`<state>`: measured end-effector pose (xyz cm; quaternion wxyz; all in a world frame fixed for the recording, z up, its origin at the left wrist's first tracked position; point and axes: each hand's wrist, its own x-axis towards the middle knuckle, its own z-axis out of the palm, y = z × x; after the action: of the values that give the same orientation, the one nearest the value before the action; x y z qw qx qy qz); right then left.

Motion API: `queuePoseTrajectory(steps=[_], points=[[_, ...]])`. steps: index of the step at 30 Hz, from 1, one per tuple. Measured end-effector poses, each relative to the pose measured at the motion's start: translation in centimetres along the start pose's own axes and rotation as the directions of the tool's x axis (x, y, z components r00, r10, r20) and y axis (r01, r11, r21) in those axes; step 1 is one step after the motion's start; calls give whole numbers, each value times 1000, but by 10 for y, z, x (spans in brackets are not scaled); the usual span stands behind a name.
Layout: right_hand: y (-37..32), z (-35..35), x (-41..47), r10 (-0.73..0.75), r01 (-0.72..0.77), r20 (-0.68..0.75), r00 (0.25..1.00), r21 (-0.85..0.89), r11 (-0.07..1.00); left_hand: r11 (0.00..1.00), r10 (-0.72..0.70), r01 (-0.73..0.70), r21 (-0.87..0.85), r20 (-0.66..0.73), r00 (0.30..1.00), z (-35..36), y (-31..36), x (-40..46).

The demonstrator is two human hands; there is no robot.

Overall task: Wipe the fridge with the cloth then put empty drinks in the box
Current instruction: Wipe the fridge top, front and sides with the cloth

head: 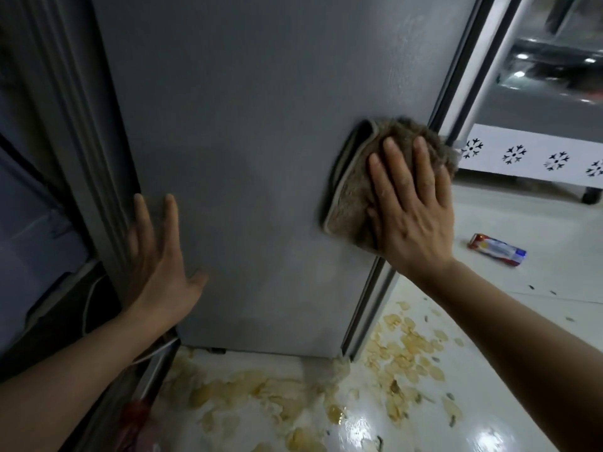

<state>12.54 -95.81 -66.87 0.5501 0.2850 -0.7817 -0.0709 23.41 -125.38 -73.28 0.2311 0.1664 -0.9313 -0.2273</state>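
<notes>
Against the grey fridge (248, 141) side, my right hand (412, 210) presses the folded brown cloth (354, 190) flat; my left hand (160, 256) rests spread, empty

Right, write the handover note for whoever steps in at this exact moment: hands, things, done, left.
Right hand: flat, pressing the folded brown cloth against the grey fridge side, near its right edge.
Left hand: open, empty, palm braced on the fridge near its left edge.
Things: no box or drinks in view. A small red, white and blue packet lies on the white floor to the right; yellowish flakes are scattered on the floor at the fridge base.
Done: wiping is under way; how much is covered cannot be told.
Left: finish wiping, then put the empty drinks in the box.
</notes>
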Motion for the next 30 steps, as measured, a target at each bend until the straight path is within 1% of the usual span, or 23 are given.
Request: queuePoseTrajectory(steps=[3, 5, 6, 7, 9, 11, 12, 14, 16, 17, 19, 21, 22, 23, 24, 25, 26, 27, 28, 29, 30], points=[[-9, 15, -23, -4, 4, 0, 1000, 7, 1000, 999, 14, -13, 32, -26, 1000, 6, -3, 0], [-16, 24, -44, -52, 51, 42, 998, 27, 998, 999, 23, -22, 32, -44, 999, 9, -3, 0], [-20, 29, -59, -91, 89, 89, 992, 28, 996, 999, 25, -24, 28, -49, 998, 10, -3, 1], [-27, 33, -76, -148, 145, 154, 977, 25, 989, 999, 26, -25, 25, -54, 998, 10, -3, 1], [-39, 39, -113, -263, 263, 297, 918, 43, 964, 1000, 25, -25, 5, -50, 998, 11, -4, 0], [-49, 40, -138, -322, 313, 412, 852, 92, 945, 999, 12, -11, -49, 17, 1000, 11, -9, -6], [-51, 39, -142, -329, 316, 436, 837, 105, 943, 997, 3, 2, -78, 65, 998, 11, -13, -10], [-47, 37, -136, -342, 331, 415, 843, 102, 938, 993, 10, 8, -122, 142, 990, 9, -21, -15], [-38, 30, -108, -318, 303, 357, 878, 98, 948, 989, 37, -14, -147, 153, 988, 7, -25, -16], [-36, 26, -90, -271, 255, 303, 914, 92, 963, 988, 43, -20, -153, 146, 988, 7, -25, -16], [-40, 21, -59, -131, 116, 185, 974, 92, 989, 987, 38, -17, -159, 132, 991, 9, -23, -18], [-55, 25, -48, 0, -9, 110, 994, 88, 996, 988, 29, -13, -154, 109, 994, 13, -21, -20], [-63, 31, -51, 32, -38, 83, 996, 78, 996, 989, 24, -9, -147, 100, 995, 16, -20, -21], [-72, 37, -57, 20, -25, 78, 997, 70, 997, 990, 18, -5, -140, 95, 995, 18, -21, -20], [-79, 43, -69, -49, 41, 108, 993, 77, 996, 991, 13, -1, -135, 93, 996, 20, -22, -20], [-86, 50, -83, -171, 156, 155, 973, 103, 982, 991, 14, -1, -137, 93, 996, 21, -23, -20], [-92, 56, -96, -325, 299, 212, 922, 146, 943, 989, 16, -2, -147, 95, 995, 22, -24, -19], [-99, 60, -108, -467, 428, 276, 840, 194, 883, 988, 19, -4, -156, 99, 995, 22, -25, -19], [-105, 62, -116, -560, 509, 332, 759, 234, 828, 987, 28, -12, -159, 98, 995, 23, -27, -19], [-108, 62, -120, -601, 544, 366, 711, 255, 799, 987, 40, -24, -159, 94, 995, 23, -28, -19], [-109, 62, -117, -606, 543, 375, 702, 269, 795, 986, 53, -38, -161, 91, 994, 23, -29, -18]])
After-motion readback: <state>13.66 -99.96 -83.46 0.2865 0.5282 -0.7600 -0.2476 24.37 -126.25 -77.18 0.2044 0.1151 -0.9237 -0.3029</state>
